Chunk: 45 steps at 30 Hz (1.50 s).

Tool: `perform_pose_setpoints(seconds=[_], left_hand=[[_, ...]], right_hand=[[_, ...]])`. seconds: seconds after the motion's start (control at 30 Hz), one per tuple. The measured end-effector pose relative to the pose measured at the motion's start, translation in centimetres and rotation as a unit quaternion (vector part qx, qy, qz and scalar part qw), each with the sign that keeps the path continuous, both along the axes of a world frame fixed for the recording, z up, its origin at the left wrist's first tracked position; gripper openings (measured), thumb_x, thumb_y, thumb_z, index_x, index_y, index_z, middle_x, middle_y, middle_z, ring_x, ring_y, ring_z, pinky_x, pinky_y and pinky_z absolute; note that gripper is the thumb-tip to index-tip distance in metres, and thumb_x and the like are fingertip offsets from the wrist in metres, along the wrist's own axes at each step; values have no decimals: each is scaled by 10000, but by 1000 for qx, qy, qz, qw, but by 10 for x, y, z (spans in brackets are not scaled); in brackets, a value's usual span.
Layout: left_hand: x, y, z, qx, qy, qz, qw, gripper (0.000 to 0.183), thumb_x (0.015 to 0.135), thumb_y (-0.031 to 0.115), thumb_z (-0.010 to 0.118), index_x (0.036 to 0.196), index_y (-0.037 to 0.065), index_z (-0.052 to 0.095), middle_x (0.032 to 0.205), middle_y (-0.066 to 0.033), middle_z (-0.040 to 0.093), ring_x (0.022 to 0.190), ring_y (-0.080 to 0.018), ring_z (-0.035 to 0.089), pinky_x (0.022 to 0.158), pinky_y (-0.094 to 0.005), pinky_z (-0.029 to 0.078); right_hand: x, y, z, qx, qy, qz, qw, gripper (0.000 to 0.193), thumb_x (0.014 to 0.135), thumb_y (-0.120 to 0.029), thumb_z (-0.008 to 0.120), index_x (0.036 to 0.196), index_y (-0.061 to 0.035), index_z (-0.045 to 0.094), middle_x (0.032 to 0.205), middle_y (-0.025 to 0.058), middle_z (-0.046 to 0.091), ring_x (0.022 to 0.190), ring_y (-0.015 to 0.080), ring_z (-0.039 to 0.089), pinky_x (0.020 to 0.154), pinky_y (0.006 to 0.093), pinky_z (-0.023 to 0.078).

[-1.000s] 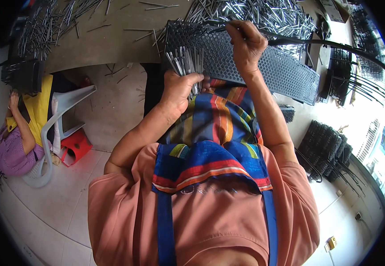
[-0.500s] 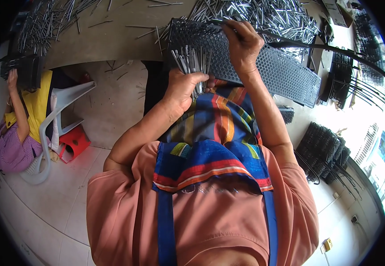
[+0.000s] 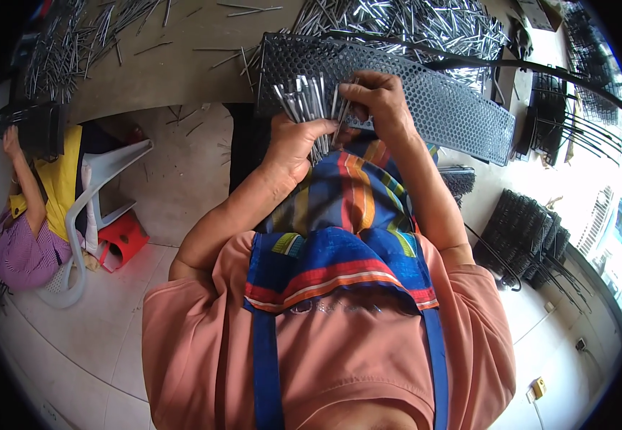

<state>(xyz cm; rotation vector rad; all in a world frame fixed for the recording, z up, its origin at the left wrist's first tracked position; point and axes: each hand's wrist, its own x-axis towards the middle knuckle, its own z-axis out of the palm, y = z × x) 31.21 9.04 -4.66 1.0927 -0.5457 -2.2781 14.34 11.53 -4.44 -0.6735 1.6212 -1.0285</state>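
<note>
1. Left hand (image 3: 293, 147) is gripping a bundle of metal rods (image 3: 305, 100), thumb closing across it; rods are fanning upward, lower ends poking out below the fist.
2. Right hand (image 3: 381, 100) is bending in just beside the bundle, thumb and fingers pinching what looks like a thin rod (image 3: 341, 113); exact count unclear, fingers are hiding it.
3. Bundle is sitting above the striped apron (image 3: 357, 190), in front of the left end of a dark perforated panel (image 3: 458, 118).
4. Panel is lying aslant, between the apron and a big pile of loose rods (image 3: 404, 29). What is supporting it: can't tell.
5. Curved black strip (image 3: 540, 67) is running along the panel's far edge and out rightward.
6. Progress: a fistful of rods is already gathered in the left hand; the big pile is lying loose, and another heap (image 3: 60, 61) is covering the tabletop's left. The panel's right stretch is showing bare holes; its left end is partly blocked, so can't tell there.
7. Stacked black racks (image 3: 526, 233) are standing on the floor at right; whether they're finished pieces, can't tell.
</note>
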Motion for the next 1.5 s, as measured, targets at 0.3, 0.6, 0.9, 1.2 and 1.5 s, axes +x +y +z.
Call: perform_pose_setpoints(seconds=[0.3, 0.6, 0.9, 1.2, 1.5], left_hand=[[0, 1, -11, 39, -68, -51, 996, 209, 794, -48, 629, 1001, -20, 645, 838, -136, 690, 689, -231, 681, 626, -369, 586], [2, 0, -12, -9, -78, -67, 995, 219, 780, -64, 614, 992, -18, 646, 826, -151, 695, 672, -231, 685, 589, -339, 563], [1, 0, -3, 27, -62, -65, 996, 108, 776, -83, 603, 868, -49, 648, 766, -164, 690, 610, -233, 681, 530, -316, 553], [-1, -2, -4, 43, -69, -59, 995, 113, 780, -82, 611, 883, -54, 649, 761, -169, 687, 615, -234, 681, 522, -320, 552], [-5, -3, -8, 38, -44, -65, 996, 176, 770, -85, 615, 941, -56, 651, 812, -166, 696, 675, -249, 697, 580, -336, 572]], right_hand=[[-25, -23, -22, -358, 207, -215, 885, 49, 795, 15, 731, 832, -10, 711, 699, -14, 627, 632, 37, 538, 562, 193, 426], [-26, -27, -21, -337, 308, -146, 878, 99, 757, 31, 751, 840, -18, 726, 757, -10, 656, 664, 32, 549, 584, 174, 421], [-25, -28, -31, -319, 387, -94, 860, 109, 742, 0, 762, 844, -19, 731, 752, 26, 669, 619, 57, 566, 551, 204, 435], [-18, -32, -30, -287, 468, -77, 832, 132, 757, -99, 770, 884, -75, 740, 750, 46, 663, 613, 154, 642, 554, 261, 474], [-16, -10, -20, -218, 496, -4, 840, 168, 840, -198, 698, 957, -81, 725, 731, 96, 657, 590, 201, 633, 544, 325, 472]])
